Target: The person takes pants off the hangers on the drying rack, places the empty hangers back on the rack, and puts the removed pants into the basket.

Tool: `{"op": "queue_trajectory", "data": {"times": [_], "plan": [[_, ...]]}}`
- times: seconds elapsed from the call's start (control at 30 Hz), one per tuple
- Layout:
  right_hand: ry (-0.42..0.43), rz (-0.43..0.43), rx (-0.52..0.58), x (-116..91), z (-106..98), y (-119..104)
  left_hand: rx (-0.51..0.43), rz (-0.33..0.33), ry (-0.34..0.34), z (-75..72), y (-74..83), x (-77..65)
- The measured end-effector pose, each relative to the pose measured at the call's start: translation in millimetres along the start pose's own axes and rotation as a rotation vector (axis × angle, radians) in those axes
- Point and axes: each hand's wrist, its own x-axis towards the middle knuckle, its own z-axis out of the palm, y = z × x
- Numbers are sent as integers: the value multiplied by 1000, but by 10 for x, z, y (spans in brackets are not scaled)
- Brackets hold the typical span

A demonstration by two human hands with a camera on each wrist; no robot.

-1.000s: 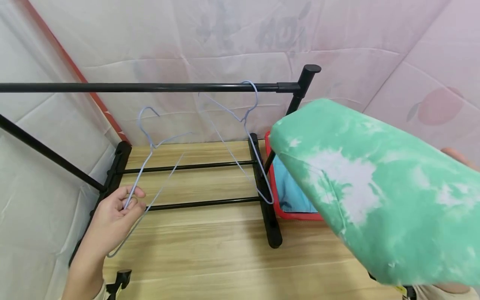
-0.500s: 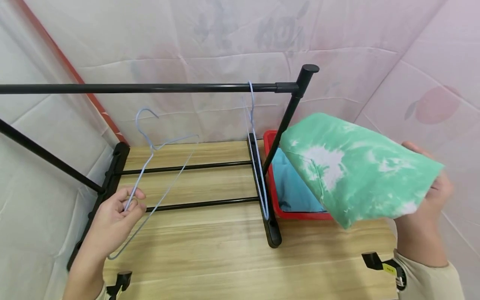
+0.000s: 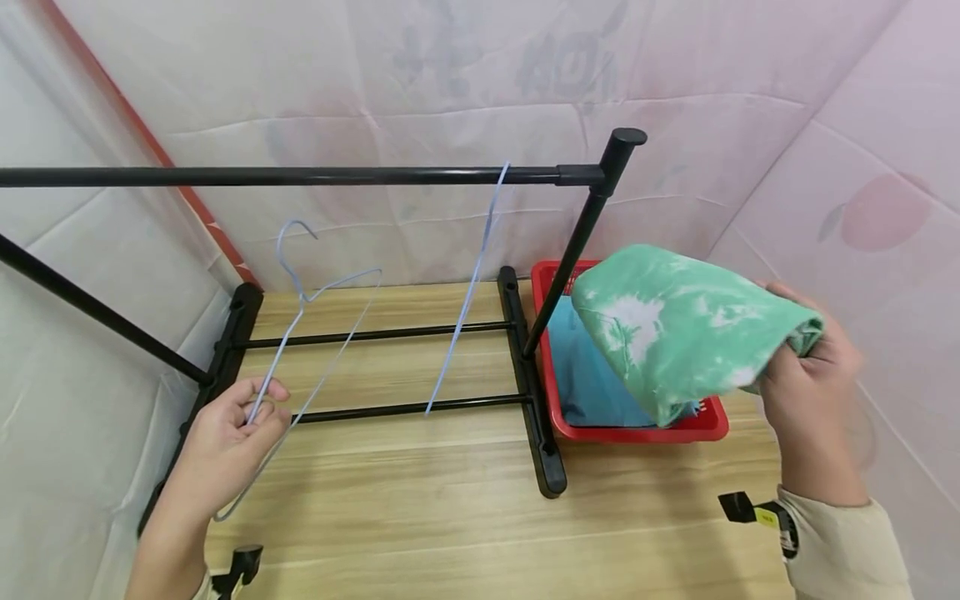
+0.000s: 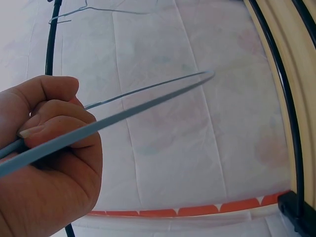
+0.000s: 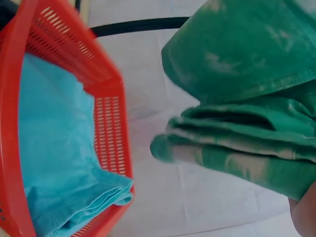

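Note:
My left hand (image 3: 236,437) grips a thin blue wire hanger (image 3: 288,329) by one lower side, its hook pointing up below the rack's top bar; the wire also crosses the left wrist view. On the right, my right hand (image 3: 813,383) holds a folded green and white tie-dye cloth (image 3: 690,321) by its near end. Several folded layers of that cloth (image 5: 237,138) show in the right wrist view. The cloth hangs over the red basket (image 3: 558,417), in which a folded blue cloth (image 3: 596,375) lies. A second blue hanger (image 3: 468,292) hangs from the bar, seen nearly edge-on.
A black clothes rack (image 3: 337,176) spans the left and middle, with a sloping post (image 3: 573,250) beside the basket and a foot (image 3: 540,417) on the wood-look surface (image 3: 420,517). Pale printed sheeting (image 3: 450,75) encloses the back and sides.
My right hand has brought the green cloth lower, farther away and to the left, over the basket. The hanger on the bar has swung round. My left hand stays nearly still.

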Motion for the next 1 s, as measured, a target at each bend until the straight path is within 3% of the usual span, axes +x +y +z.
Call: {"op": "queue_trajectory", "data": {"times": [0.07,0.13,0.6,0.8,1.0], "plan": [[-24,-37,-168,33,13,65,7,0,5,3,1,3],[-50,-85,-263,61,46,136,13,-2,4,1,2,3],[-271,-111,-493,232,291,589,-26,5,26,2,1,-25],[-359,-226,-505,328,400,786,-35,17,32,-6,-20,-29],[-507,-297,-601,361,300,970,-37,27,31,11,-18,-12]]}}
